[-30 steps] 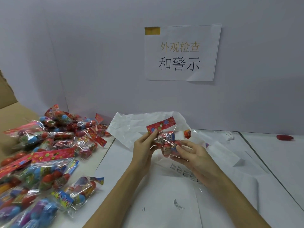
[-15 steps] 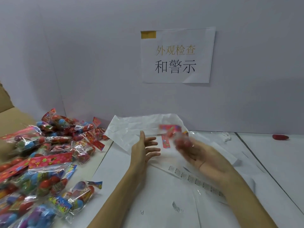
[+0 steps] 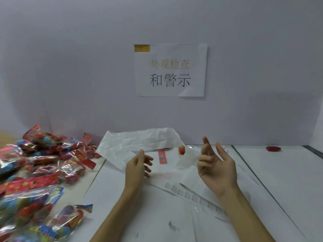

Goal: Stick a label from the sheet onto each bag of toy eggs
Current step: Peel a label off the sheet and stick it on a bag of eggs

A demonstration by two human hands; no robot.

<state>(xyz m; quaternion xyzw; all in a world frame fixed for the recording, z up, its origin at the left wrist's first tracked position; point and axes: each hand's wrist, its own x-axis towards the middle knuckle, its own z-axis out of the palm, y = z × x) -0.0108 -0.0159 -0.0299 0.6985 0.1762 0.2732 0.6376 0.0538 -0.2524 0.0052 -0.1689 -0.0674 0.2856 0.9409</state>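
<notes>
- L hand: grip loose, fingers relaxed, holding nothing, hovering over white surface.
- R hand: palm up, fingers spread, grip empty too.
- Btwn & just beyond hands: clear bag w/ red egg showing, blurred; red header strip beside it.
- Label sheet lies below R hand.
- Far L: pile of egg bags.
- Wall sign behind.

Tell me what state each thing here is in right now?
Left hand: open, holding nothing.
Right hand: open, palm up, holding nothing.
Label strip: flat on the table.
Bags: piled at the left.
Sign: taped to the wall, one corner curling.
</notes>
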